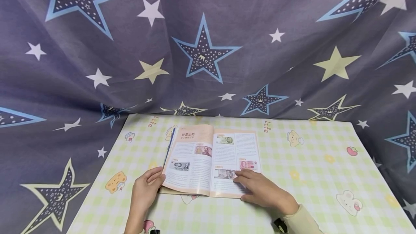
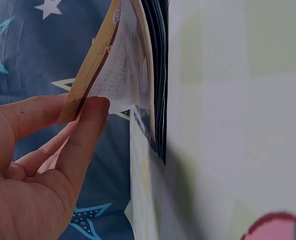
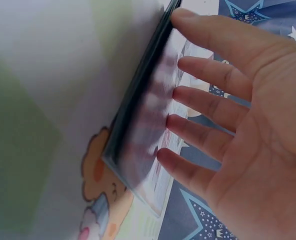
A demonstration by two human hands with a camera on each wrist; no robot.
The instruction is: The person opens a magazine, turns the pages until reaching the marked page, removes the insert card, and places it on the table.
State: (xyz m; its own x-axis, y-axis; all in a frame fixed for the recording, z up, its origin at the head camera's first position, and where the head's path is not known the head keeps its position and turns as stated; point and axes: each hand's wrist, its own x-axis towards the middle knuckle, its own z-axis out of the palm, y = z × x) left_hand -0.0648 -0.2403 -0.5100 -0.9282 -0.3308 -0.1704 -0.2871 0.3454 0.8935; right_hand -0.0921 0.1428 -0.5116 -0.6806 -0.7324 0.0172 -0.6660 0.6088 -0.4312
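Observation:
An open magazine (image 1: 201,187) lies on the table, its pages printed with text and pictures of banknotes. My left hand (image 1: 146,187) is at its lower left corner. Between thumb and finger, that hand (image 2: 48,150) pinches the edge of a page (image 2: 95,65), which is raised off the pages beneath in the left wrist view. On the lower right page rests my right hand (image 1: 261,190). Its fingers (image 3: 208,105) are spread and nearly straight, with the tips on the paper and the thumb at the magazine's near edge.
A table (image 1: 312,176) with a green-checked cartoon cover carries the magazine. Behind it hangs a dark curtain (image 1: 253,68) patterned with stars, which meets the table's back edge and also shows along both sides.

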